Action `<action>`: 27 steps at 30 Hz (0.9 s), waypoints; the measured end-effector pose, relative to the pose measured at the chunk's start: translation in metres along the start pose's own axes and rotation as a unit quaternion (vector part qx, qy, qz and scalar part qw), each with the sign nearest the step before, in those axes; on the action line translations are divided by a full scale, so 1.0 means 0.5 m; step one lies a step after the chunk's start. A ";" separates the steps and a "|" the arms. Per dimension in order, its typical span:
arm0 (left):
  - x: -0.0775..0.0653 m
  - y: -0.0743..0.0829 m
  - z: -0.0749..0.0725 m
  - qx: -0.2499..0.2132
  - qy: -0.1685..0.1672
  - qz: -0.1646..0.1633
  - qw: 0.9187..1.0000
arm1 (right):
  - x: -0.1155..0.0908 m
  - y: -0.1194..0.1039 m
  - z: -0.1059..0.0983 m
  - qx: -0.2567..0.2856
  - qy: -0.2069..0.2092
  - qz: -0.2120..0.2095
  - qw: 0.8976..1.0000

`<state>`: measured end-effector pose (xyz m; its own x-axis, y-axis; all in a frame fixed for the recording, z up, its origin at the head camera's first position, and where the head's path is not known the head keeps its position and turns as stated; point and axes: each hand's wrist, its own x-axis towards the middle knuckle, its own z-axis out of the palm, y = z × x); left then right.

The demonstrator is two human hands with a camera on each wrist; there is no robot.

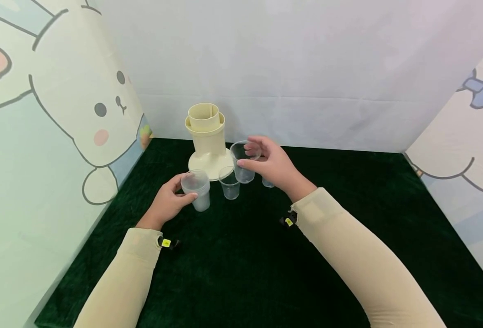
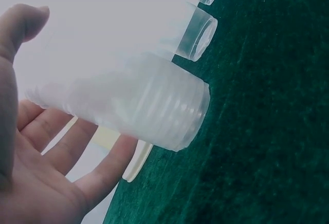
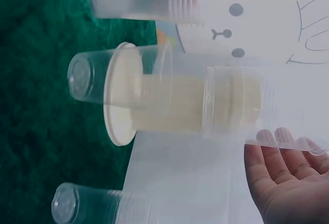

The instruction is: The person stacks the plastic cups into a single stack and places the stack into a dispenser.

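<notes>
My left hand (image 1: 166,204) holds a stack of clear plastic cups (image 1: 202,200) near their rims, thumb on the near side. Several nested edges show along the stack in the left wrist view. To the right, my right hand (image 1: 275,165) grips a clear plastic cup (image 1: 244,176) by its upper part; in the right wrist view it appears raised above the cloth. Between the hands a single clear cup (image 1: 230,190) stands upright. Partly hidden behind my right hand is a further clear cup (image 1: 268,183), seen more fully as a ridged cup (image 3: 64,203) in the right wrist view.
Just behind the cups stands a cream plastic holder (image 1: 208,146) with a round base and a tube on top. Dark green cloth (image 1: 241,264) covers the table. A white curtain (image 1: 307,68) closes the back, and cartoon-printed panels (image 1: 61,114) flank both sides.
</notes>
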<state>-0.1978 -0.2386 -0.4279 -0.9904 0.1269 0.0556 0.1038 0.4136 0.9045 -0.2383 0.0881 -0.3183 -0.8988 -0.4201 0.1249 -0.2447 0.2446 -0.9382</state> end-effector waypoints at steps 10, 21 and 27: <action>0.001 -0.002 -0.001 0.007 0.002 0.001 1.000 | 0.028 -0.024 0.030 -0.011 0.006 0.006 1.000; 0.001 -0.002 -0.001 -0.002 0.002 0.004 1.000 | 0.059 -0.047 0.078 0.009 -0.014 -0.017 1.000; 0.002 -0.003 -0.001 0.005 0.000 0.002 1.000 | 0.057 -0.051 0.108 0.015 -0.019 -0.014 1.000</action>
<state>-0.1989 -0.2395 -0.4291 -0.9899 0.1289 0.0585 0.1082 0.4217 0.9003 -0.2381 0.0226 -0.3082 -0.8772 -0.4594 0.1400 -0.2586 0.2063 -0.9437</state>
